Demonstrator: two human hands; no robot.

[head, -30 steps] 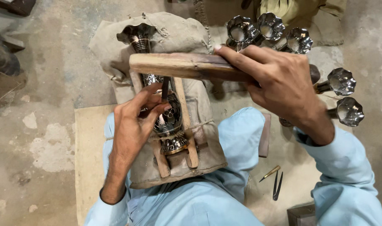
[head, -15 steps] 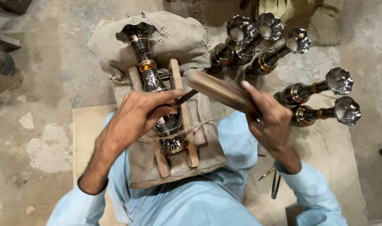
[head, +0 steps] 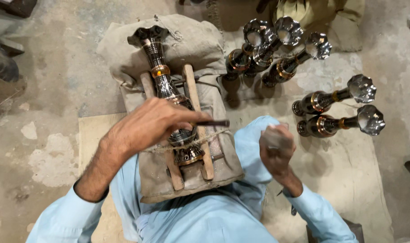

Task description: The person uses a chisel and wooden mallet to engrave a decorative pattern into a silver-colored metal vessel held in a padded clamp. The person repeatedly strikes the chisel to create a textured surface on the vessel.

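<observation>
Vase lies between two wooden slats on a cloth pad over the lap. Left hand arched over it, fingers pinched on a thin dark tool. Right hand blurred, fisted beside the knee; contents unclear.

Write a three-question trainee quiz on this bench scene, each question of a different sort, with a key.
1. True or false: the metal vase lies between two wooden slats on a cloth cushion.
2. The left hand holds: A) a thin dark tool B) a paintbrush C) a cup.
3. Where do the finished vases lie?

Key
1. True.
2. A, held sideways over the vase.
3. On the floor beyond the right hand, to its side. That hand is blurred; what it grips cannot be made out.
</observation>
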